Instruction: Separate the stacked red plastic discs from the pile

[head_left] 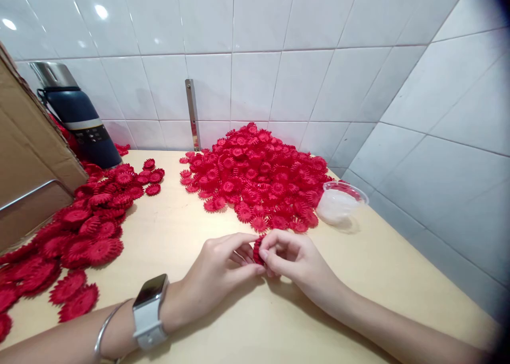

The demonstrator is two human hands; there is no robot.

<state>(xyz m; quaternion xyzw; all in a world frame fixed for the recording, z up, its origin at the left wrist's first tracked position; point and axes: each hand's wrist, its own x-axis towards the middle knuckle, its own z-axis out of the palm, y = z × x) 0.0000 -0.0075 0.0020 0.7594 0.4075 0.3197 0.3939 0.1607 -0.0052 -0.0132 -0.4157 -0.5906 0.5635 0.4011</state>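
Observation:
A small red toothed piece (258,250) is held upright between my two hands, just in front of a big heap of red pieces (255,178). My left hand (225,260), with a watch and a bangle on its wrist, has its fingers and thumb around the left side of the piece. From the right, my right hand (289,255) pinches the same piece between thumb and index finger. Its other fingers are curled and partly hidden. Larger red toothed discs (75,252) lie in a loose pile at the left.
A clear plastic bowl (338,202) stands right of the heap. At the left are a dark blue bottle (85,117) and a cardboard box (32,157). Tiled walls (255,24) bound the pale table (338,311) behind and on the right. A metal strip (192,114) stands against the wall.

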